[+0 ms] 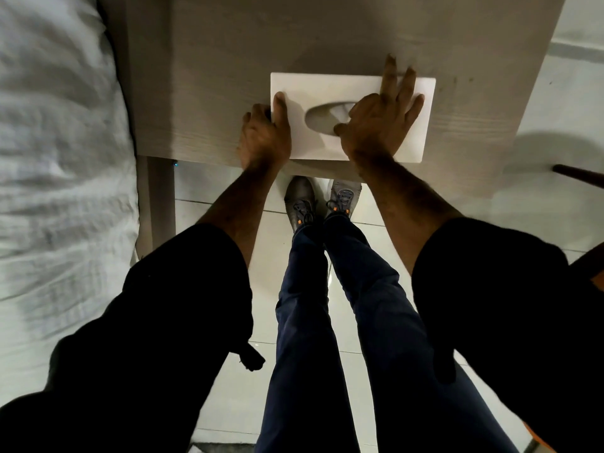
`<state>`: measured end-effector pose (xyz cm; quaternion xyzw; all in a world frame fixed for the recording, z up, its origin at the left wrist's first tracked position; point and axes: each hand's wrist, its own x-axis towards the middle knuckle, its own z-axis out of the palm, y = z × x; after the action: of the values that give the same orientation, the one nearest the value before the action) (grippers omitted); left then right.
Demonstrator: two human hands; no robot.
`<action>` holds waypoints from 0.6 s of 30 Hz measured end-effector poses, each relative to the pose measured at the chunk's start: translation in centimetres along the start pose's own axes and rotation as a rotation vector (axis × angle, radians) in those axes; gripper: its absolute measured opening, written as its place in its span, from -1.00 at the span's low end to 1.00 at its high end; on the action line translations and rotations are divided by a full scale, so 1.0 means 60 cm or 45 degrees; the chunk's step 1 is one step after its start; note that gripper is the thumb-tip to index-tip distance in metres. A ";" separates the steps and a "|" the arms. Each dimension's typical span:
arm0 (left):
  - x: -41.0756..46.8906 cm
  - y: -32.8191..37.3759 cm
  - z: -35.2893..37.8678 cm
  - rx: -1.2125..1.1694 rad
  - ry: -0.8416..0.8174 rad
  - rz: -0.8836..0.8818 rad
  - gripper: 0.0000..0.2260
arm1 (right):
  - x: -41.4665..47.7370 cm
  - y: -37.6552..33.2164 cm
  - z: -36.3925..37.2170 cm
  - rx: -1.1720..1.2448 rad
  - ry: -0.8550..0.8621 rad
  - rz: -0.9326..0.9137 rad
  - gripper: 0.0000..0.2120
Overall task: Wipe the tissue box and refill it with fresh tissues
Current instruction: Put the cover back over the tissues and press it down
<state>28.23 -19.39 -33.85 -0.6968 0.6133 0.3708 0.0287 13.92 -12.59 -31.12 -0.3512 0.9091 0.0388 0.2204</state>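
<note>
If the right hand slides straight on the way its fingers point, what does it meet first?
Only bare table, it seems: the right hand lies flat on the tissue box, fingers past its far edge, with nothing visible beyond.

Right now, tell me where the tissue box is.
The tissue box lies flat near the table's front edge, right of centre, left hand at its left end, right hand on top.

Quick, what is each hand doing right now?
Left hand: closed on the left end of the tissue box, thumb on top.
Right hand: open, lying flat on the box top, holding nothing.
</note>
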 end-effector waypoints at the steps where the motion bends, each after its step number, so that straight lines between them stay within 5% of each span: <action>1: 0.001 -0.001 0.000 0.001 -0.009 -0.005 -0.49 | 0.002 -0.003 0.002 0.009 0.021 0.015 -0.82; 18: 0.008 -0.009 0.002 -0.003 -0.048 0.018 -0.50 | 0.005 0.006 -0.005 0.043 -0.017 -0.034 -0.80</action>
<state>28.61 -19.61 -34.43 -0.6855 0.6170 0.3847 0.0367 13.37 -12.56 -31.01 -0.3592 0.9034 0.0231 0.2330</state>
